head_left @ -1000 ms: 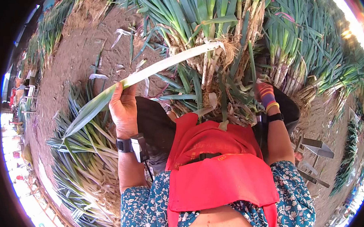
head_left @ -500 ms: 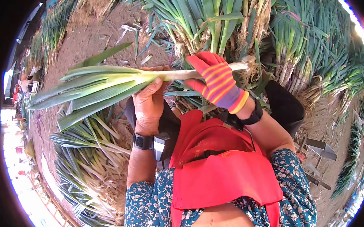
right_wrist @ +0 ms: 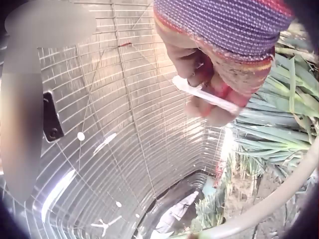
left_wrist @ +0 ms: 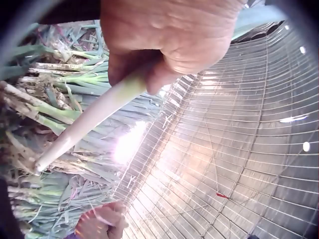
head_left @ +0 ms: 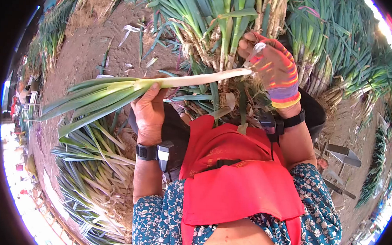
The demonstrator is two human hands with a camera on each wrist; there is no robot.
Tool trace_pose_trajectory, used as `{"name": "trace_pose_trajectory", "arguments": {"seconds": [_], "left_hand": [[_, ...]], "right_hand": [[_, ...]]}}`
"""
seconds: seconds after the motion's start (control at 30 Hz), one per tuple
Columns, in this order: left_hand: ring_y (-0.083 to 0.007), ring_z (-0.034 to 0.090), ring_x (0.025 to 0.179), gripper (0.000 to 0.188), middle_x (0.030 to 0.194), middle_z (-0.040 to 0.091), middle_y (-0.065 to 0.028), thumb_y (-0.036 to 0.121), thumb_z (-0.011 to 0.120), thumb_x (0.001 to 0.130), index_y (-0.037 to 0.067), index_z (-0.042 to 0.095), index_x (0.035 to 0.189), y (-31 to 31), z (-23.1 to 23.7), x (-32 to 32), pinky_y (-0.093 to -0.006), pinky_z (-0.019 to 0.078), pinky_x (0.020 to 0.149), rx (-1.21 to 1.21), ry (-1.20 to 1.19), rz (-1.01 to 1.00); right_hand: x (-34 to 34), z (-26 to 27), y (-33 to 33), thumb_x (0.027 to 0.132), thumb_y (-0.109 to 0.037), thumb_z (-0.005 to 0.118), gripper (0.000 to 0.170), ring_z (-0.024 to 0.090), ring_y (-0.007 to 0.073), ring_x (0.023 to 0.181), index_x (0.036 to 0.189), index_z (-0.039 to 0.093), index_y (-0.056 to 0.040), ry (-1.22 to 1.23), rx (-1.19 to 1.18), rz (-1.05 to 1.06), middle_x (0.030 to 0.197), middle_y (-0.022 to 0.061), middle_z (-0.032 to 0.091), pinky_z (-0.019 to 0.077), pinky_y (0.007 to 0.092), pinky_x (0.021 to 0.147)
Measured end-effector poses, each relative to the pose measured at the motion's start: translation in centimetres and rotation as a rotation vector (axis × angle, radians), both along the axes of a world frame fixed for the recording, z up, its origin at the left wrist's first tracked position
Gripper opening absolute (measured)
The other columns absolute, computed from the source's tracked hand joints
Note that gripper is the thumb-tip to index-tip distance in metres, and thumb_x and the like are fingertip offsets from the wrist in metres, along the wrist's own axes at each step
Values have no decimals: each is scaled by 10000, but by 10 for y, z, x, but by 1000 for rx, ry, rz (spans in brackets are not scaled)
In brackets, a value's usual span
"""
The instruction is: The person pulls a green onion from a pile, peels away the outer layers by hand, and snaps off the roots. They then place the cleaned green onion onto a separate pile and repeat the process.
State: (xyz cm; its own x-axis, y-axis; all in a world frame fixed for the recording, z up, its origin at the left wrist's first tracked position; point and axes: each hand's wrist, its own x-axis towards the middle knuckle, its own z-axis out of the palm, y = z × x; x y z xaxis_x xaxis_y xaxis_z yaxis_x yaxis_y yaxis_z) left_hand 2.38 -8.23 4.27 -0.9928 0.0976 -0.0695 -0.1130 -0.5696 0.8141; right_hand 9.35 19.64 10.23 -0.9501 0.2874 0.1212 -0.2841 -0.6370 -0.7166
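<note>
My left hand (head_left: 148,114) holds a leek (head_left: 198,80) where its white stem meets the fan of green leaves (head_left: 105,90). The stem lies nearly level across my lap, its pale end pointing right. In the left wrist view the smooth stem (left_wrist: 84,119) slants down from the curled fingers. Just past that end is my right hand (head_left: 277,67), in a striped glove that leaves the fingertips bare. It pinches a thin whitish strip of leek skin (head_left: 259,48); in the right wrist view this strip (right_wrist: 204,94) runs across the fingers.
Upright leek bunches (head_left: 209,22) stand in front, with more (head_left: 322,45) at the right. A heap of leeks (head_left: 97,175) lies on the ground by my left side. Scraps of leaf and skin (head_left: 130,32) litter the soil. A metal stand (head_left: 343,155) is at the right.
My right hand came up from beside the right knee, gripped the leek's stem, then moved right off its end with a skin strip. The stem looks whiter; its roots no longer show.
</note>
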Motion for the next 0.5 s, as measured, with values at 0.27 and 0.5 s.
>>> {"name": "trace_pose_trajectory", "arguments": {"seconds": [0.27,0.5], "left_hand": [[-295,593,1030,294,1024,631,-116,-18,656,778,56,582,1053,-19,9,-6,-456,475,932,11,106,-51],[-311,575,1061,332,1039,616,-111,-23,678,760,48,581,1070,-39,18,-8,-440,479,945,18,152,-164]], "right_hand": [[13,-46,44,779,-59,597,277,605,241,755,1056,609,-51,-135,1378,-277,1006,160,614,487,326,633],[4,-63,29,741,-15,572,562,608,344,925,1282,486,-141,25,1816,-64,1283,188,482,508,416,700]]}}
